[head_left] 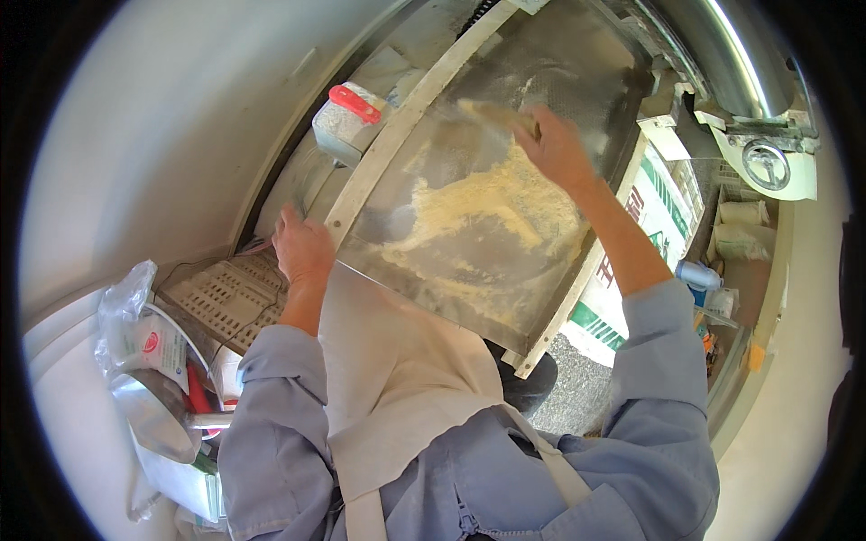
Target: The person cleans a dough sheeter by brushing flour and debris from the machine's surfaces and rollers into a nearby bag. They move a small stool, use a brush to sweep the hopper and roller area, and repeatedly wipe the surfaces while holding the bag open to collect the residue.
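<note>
My right hand (557, 149) is closed around a pale brush (496, 115), blurred by motion, over a metal tray-like surface (433, 302) with raised rails. Yellowish powder (487, 203) is spread in uneven patches across the middle of that surface. Beside its left rail (406, 122), my left hand (302, 251) is raised with curled fingers. A thin greyish blur shows at those fingertips, and I cannot make out what it is. A red-handled tool (354, 104) lies across a metal box (343, 135) just beyond the left rail.
A machine with a metal roller and a handwheel (765, 164) stands at the far right. White-and-green sacks (600, 302) lie under the right rail. At the left are a perforated crate (225, 302), a metal scoop (158, 415) and plastic bags (149, 347). Shelves (744, 243) hold small items.
</note>
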Motion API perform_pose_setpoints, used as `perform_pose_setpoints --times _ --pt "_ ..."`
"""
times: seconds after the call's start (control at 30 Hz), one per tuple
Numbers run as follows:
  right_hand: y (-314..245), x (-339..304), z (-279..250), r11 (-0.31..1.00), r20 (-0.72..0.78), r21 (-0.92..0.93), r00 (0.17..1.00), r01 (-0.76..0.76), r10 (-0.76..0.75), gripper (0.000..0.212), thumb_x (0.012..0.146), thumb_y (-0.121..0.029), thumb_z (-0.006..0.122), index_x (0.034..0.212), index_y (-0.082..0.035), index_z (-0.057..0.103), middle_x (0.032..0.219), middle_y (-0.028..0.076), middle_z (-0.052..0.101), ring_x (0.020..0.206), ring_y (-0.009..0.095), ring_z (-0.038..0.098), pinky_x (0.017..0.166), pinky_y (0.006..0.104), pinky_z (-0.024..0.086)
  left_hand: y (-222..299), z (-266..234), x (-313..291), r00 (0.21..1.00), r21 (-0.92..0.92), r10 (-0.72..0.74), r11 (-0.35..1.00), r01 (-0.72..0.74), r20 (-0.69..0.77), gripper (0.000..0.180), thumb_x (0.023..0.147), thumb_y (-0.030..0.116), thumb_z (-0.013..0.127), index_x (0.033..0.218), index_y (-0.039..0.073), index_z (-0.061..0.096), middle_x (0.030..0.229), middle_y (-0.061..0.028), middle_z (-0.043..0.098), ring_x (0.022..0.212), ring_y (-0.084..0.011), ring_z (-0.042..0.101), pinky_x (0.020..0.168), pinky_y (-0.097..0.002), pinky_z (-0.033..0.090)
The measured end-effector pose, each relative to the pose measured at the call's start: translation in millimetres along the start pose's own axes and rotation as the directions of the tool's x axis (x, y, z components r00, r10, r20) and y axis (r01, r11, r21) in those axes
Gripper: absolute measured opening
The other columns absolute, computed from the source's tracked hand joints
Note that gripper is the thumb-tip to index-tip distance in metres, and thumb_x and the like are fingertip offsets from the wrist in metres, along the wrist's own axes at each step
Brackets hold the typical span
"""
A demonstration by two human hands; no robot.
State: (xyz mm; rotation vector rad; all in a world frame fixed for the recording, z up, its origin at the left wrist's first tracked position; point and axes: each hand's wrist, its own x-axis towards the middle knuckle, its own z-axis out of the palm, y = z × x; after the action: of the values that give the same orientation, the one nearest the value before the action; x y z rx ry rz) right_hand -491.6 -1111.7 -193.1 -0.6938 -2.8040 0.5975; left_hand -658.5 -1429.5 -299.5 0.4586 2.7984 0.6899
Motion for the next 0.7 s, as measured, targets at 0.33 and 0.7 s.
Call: perform_pose_setpoints --times 0.33,0.7 --pt "-28.6 -25.5 56.5 0.950 0.272 0.121 0.911 0.287 -0.310 0.025 0.085 -0.021 0.060 0.100 -0.001 0.057 0.089 0.020 0.061 0.076 0.034 0.060 0.071 0.0384 0.050 1.3 -2.1 -1.8 1.000 0.014 -0.010 1.000 0.011 -0.011 0.044 0.084 0.016 0.044 0.125 0.002 0.045 0.118 -0.0236 0.053 0.106 -0.0429 0.051 0.090 -0.0507 0.042" --pt "60.0 -182.2 -82.6 0.111 0.331 0.836 0.654 -0.538 0.680 0.028 0.091 -0.031 0.056 0.090 -0.003 0.057 0.058 0.003 0.052 0.035 0.008 0.042 0.030 0.0234 0.031 -8.8 6.7 5.1 0.998 0.076 0.061 0.995 -0.061 0.008 0.043 0.084 0.019 0.042 0.123 0.000 0.046 0.114 -0.0250 0.055 0.105 -0.0416 0.052 0.090 -0.0483 0.041"
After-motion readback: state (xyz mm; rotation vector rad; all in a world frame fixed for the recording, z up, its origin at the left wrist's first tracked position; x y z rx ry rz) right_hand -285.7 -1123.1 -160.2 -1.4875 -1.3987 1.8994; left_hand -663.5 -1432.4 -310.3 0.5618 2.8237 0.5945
